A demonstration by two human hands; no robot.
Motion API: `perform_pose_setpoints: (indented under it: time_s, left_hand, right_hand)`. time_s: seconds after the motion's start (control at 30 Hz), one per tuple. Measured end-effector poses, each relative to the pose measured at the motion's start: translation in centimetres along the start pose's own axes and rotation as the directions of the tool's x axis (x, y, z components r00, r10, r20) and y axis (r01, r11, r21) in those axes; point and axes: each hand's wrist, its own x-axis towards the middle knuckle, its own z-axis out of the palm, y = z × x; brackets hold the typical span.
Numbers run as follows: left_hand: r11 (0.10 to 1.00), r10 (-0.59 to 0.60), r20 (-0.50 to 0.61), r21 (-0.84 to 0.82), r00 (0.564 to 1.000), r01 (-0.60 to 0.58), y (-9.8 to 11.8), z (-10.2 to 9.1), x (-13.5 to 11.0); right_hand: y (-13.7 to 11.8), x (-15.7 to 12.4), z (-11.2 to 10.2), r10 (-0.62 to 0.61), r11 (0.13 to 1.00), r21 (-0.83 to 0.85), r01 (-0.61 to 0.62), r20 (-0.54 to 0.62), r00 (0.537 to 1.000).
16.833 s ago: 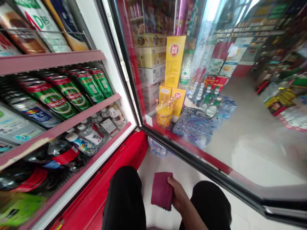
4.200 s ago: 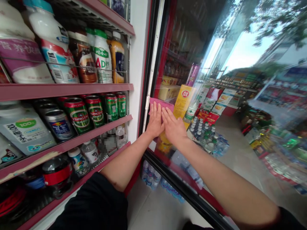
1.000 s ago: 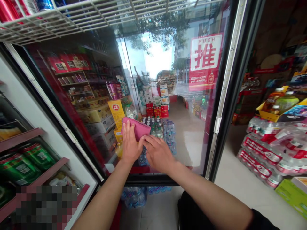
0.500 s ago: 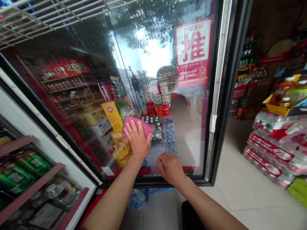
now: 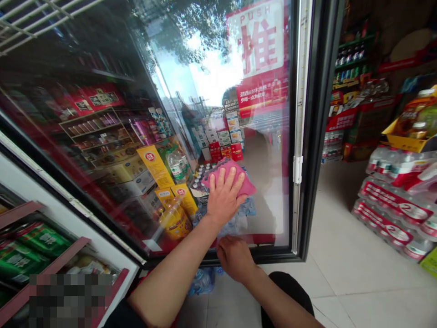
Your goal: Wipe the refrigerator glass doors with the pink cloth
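Observation:
My left hand (image 5: 223,198) presses a pink cloth (image 5: 248,184) flat against the glass of an open refrigerator door (image 5: 269,200), its spread fingers covering most of the cloth. Below it, my right hand (image 5: 235,257) is curled over the door's black lower frame (image 5: 269,257). Its fingers are partly hidden, and it holds no cloth.
Green beer cans (image 5: 25,259) stand on the fridge shelves at lower left, beside a pixelated patch. Shrink-wrapped water bottle packs (image 5: 392,212) are stacked on the tiled floor (image 5: 344,269) at right. My black-clothed knee (image 5: 287,298) is below. The glass carries a red PUSH sign (image 5: 259,41).
My left hand has slid the pink cloth rightward across the glass. My right hand has dropped from the glass to the lower door frame. The view has turned slightly.

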Motion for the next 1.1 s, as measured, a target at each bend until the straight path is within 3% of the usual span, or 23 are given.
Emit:
perform_pose_setpoints:
  time_s: [0.13,0.2,0.27,0.33,0.43,0.53,0.63,0.73,0.8,0.93,1.0,1.1]
  left_hand:
    - [0.987,0.155,0.059,-0.042,0.986,-0.153,1.7,-0.3,1.8]
    - [0.977,0.208,0.067,-0.052,0.976,-0.205,1.6,-0.7,2.2]
    - [0.976,0.217,0.068,-0.051,0.974,-0.214,0.7,-1.1,2.0]
    - [0.984,0.173,0.055,-0.043,0.983,-0.17,-0.9,-1.5,1.3]
    - [0.998,0.047,0.007,-0.03,0.999,-0.046,-3.7,-2.0,-0.6]
    - [0.998,0.004,-0.087,-0.061,0.996,-0.009,-6.3,-2.4,-2.5]
    - [0.985,-0.002,-0.107,-0.172,0.994,-0.016,-8.3,-3.0,-3.5]
    - [0.973,-0.041,-0.112,-0.231,0.993,0.014,-9.6,-4.3,-4.1]
    - [0.981,-0.043,-0.125,-0.194,0.991,0.018,-10.0,-5.3,-4.6]
    - [0.989,-0.112,-0.112,-0.104,0.987,0.101,-9.1,-6.5,-5.3]
    - [0.985,-0.15,-0.109,-0.105,0.983,0.138,-8.0,-6.5,-5.0]
    - [0.977,-0.181,-0.133,-0.134,0.974,0.163,-5.8,-6.0,-4.1]
  right_hand:
    - [-0.7,-0.3,2.3,-0.007,1.0,0.029,0.006,0.039,0.999]
    - [-1.2,-0.4,3.3,-0.036,0.999,0.04,0.034,0.04,0.999]
    - [-1.8,-0.4,3.2,-0.062,0.995,0.07,0.064,-0.036,0.997]
    - [-2.2,-0.1,1.6,-0.057,0.99,0.118,0.084,-0.214,0.975]
    - [-2.9,1.5,-2.9,-0.023,0.969,0.197,0.146,-0.521,0.853]
    - [-4.1,4.8,-7.3,-0.052,0.925,0.254,0.283,-0.651,0.757]
    - [-5.5,9.5,-9.2,-0.157,0.904,0.222,0.366,-0.623,0.766]
    - [-5.7,13.8,-8.9,-0.249,0.931,0.089,0.353,-0.552,0.795]
    - [-4.9,15.6,-8.2,-0.37,0.917,-0.061,0.394,-0.499,0.784]
    - [-2.1,16.4,-8.0,-0.61,0.792,-0.266,0.549,-0.347,0.712]
    - [-0.5,16.1,-8.7,-0.656,0.754,-0.303,0.583,-0.308,0.689]
    - [1.8,15.3,-10.5,-0.66,0.746,-0.355,0.563,-0.289,0.693]
